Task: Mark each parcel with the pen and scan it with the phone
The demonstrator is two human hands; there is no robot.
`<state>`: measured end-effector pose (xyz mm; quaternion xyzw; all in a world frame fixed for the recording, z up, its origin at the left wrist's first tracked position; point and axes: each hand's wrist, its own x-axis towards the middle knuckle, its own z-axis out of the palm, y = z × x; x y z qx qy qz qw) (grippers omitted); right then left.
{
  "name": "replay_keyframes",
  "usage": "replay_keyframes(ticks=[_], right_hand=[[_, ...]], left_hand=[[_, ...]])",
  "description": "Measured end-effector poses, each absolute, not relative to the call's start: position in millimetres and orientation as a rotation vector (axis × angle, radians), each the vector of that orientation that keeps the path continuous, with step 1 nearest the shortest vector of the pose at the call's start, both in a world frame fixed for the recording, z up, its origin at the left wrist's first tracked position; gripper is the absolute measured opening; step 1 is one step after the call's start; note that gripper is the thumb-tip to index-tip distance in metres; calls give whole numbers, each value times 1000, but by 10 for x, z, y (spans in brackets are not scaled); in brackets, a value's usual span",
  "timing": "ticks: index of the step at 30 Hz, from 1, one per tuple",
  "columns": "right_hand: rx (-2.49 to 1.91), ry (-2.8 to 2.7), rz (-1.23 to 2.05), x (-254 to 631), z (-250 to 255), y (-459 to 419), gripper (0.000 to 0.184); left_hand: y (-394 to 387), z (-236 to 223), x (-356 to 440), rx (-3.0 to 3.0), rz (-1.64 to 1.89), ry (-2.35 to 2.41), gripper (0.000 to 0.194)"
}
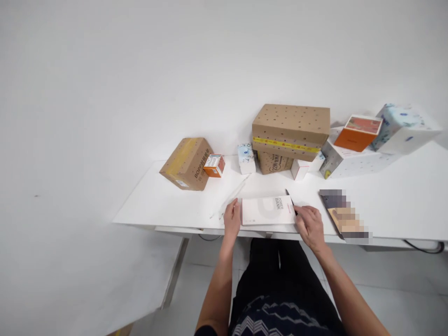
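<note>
Lying flat near the front edge of the table (395, 205), the white box (259, 212) has its long axis running left to right, roughly in line with that edge, its near long side just inside it. Its printed face is up, the words POWER BANK toward its right end. The left hand (232, 213) is at the box's left end, fingers loosely curled; whether they touch it I cannot tell. The right hand (310, 226) bends over the right end, fingertips at a slim dark stick (288, 192) that slants away past the far corner; whether they pinch it or only rest there is unclear. Room is tightest in front, where the table stops, and on the right, where a blurred-out slab (331, 207) lies just beyond the right hand, reaching the front edge. Behind, a band of white tabletop separates the box from the large carton (290, 133) and the small carton (275, 162) under it. More room opens leftward, past a thin see-through strip (241, 187), toward the taped carton (187, 163).
</note>
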<state>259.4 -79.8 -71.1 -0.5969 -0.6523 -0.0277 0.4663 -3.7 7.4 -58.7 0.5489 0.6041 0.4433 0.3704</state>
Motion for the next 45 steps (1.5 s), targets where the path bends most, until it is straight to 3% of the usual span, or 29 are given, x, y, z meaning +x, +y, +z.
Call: replay_keyframes(ticks=[14,19,25,30,35,45], right_hand=[[-1646,-1608,-23,2548,-744,-844,32],[-1555,-1691,-5,2568,-732,-871,47],[-1453,-1719,7,2450,-667,-932,64],[-1454,-1635,-47,2395,-611,-965,61],[-1494,-1624,71,2416,-542,-980,54],[-1634,-1512,238,2310,-521,-906,43]], left_hand=[[-333,-577,-129,1899,911,1514,45],[-385,-534,-168,1767,901,1380,46],[-422,-357,-213,1655,965,1245,65],[-452,-190,-260,1620,936,1232,59],[-404,-148,-322,1745,952,1350,37],[-303,-462,-225,1611,965,1422,42]])
